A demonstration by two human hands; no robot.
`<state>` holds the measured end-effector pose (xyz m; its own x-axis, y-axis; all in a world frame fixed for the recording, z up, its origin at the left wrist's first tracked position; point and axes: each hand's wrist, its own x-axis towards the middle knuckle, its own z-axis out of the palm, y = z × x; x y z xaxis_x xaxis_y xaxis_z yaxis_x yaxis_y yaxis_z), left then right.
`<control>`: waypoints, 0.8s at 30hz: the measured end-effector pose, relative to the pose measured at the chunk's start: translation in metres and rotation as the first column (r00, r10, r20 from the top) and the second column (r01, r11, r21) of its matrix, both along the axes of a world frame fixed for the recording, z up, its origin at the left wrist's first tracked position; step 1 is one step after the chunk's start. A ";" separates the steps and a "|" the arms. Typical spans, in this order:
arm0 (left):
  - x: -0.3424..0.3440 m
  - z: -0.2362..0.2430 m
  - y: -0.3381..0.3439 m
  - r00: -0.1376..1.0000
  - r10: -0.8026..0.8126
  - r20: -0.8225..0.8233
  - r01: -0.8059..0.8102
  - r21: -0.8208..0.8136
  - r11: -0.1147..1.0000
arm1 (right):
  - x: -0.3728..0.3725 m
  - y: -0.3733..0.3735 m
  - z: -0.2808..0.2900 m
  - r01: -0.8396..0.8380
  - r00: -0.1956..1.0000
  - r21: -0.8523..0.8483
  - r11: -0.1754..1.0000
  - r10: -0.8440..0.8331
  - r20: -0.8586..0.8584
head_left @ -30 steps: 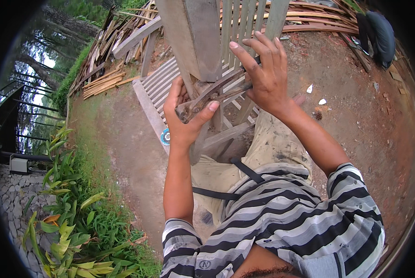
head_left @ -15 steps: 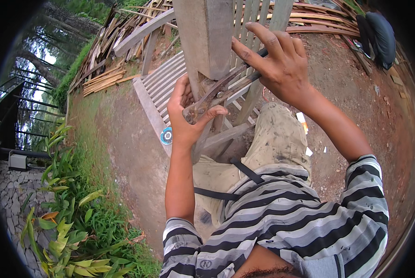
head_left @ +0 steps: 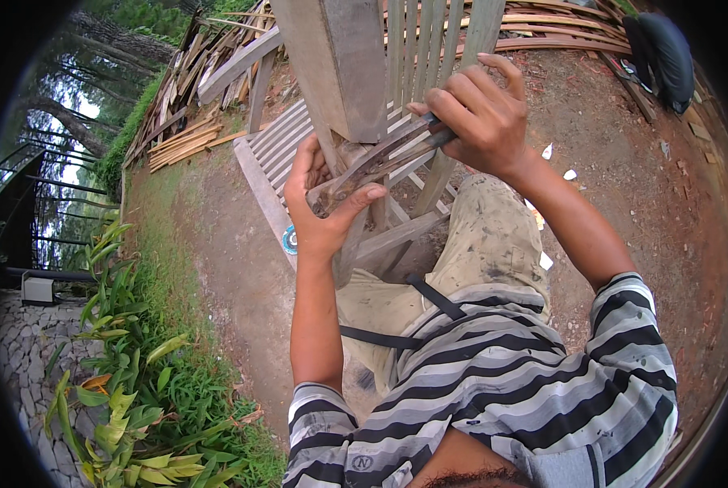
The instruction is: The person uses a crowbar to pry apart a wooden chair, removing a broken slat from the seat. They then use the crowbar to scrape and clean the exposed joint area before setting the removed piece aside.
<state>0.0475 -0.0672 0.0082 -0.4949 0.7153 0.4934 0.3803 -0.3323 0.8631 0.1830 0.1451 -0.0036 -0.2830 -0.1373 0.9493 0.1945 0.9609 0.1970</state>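
Observation:
A weathered wooden post [head_left: 364, 77] comes down from the top of the view to a notched lower end. My left hand [head_left: 319, 195] cups that end, fingers curled behind the wood and thumb stretched across the front. A worn brown two-armed tool [head_left: 388, 157], resembling pincers, slants across the post's end. Its lower left end lies in the fork of my left hand. My right hand [head_left: 482, 118] is closed round its dark grip ends, with one finger raised. Where the tool's tip meets the wood is hidden. Behind stands a slatted wooden bench [head_left: 274, 154].
A round blue-ringed disc [head_left: 290, 239] sits at the bench's near edge. Piled planks [head_left: 185, 146] lie at the far left, with long strips [head_left: 555, 34] at the far right. Green plants [head_left: 144, 423] grow on the left. A dark padded item [head_left: 661, 61] stands far right.
My right hand has moved slightly down, and its fingers have curled in more around the grips. The post and my left hand have shifted a little leftward in view.

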 end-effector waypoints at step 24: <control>-0.003 0.002 -0.009 1.000 0.023 -0.004 -0.023 0.039 0.999 | 0.013 -0.017 0.025 0.196 0.954 0.040 0.980 -0.200 0.223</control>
